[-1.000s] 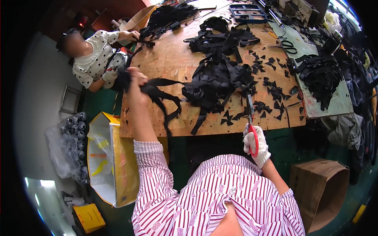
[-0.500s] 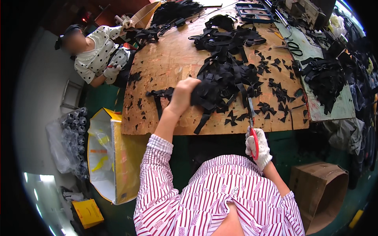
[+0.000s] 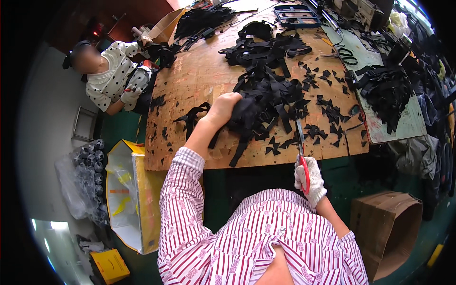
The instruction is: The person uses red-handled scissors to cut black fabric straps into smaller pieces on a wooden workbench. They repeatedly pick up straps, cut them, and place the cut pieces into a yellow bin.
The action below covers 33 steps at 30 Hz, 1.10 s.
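My bare left hand (image 3: 222,109) is closed on a black webbing strap piece (image 3: 244,113) at the near side of a tangled heap of black straps (image 3: 270,90). Its fingertips are partly hidden by the dark material. In my right hand (image 3: 311,179), which wears a white knit glove, is a pair of scissors (image 3: 305,175) with red handles. The blades point away from me, over the table's front edge, apart from the held strap. Beside my left wrist lies another small bunch of black straps (image 3: 194,114).
Black triangular offcuts (image 3: 332,111) litter the wooden table (image 3: 190,80). Dark-handled scissors (image 3: 348,57) and another strap pile (image 3: 387,95) lie right. A yellow-white bag (image 3: 137,194) and cardboard box (image 3: 387,232) stand below. A co-worker (image 3: 116,71) handles black straps at left.
The view has shifted slightly. My left hand keeps its grip, and the held strap piece has turned a little. The scissors stay in nearly the same place.
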### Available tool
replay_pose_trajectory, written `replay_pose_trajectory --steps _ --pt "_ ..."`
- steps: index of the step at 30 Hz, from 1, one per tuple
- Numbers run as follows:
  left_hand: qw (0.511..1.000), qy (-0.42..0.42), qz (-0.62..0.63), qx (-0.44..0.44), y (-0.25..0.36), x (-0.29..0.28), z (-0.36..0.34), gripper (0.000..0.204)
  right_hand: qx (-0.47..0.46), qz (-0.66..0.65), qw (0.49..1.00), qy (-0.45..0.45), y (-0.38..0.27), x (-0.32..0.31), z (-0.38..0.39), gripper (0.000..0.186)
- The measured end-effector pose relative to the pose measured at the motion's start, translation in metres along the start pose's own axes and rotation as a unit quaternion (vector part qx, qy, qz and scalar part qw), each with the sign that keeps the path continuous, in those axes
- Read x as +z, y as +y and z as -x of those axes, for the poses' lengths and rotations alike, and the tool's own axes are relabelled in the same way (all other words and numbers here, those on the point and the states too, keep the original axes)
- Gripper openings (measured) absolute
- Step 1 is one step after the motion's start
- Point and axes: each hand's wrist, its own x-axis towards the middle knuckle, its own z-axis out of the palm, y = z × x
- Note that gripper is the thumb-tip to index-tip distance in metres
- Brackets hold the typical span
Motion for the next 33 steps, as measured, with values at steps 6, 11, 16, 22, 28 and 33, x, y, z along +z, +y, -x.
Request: replay_pose_trajectory --steps 6,11,16,22,28,33 --pt "0.845 0.240 0.407 -0.252 0.007 -0.059 0.033 0.034 -0.001 -0.006 1.000 -0.007 0.001 0.003 0.001 0.024" --pt "0.804 0.263 0.485 -0.221 0.047 -0.064 0.044 0.034 -0.037 0.023 0.999 -0.009 -0.001 0.009 0.004 0.028" --pt "0.674 0.224 0.651 -0.267 0.105 -0.003 0.039 0.024 -0.095 0.044 0.994 -0.039 -0.002 0.011 0.011 0.034" --pt "0.666 0.175 0.657 -0.307 0.130 0.028 0.042 0.025 -0.182 0.296 0.937 0.025 -0.002 0.008 0.007 0.050" --pt "0.702 0.151 0.617 -0.322 0.140 0.031 0.047 0.024 -0.236 0.376 0.896 0.033 -0.009 0.010 0.006 0.054" --pt "0.698 0.132 0.633 -0.306 0.149 0.033 0.047 0.022 -0.237 0.376 0.896 0.026 -0.019 0.012 0.010 0.056"
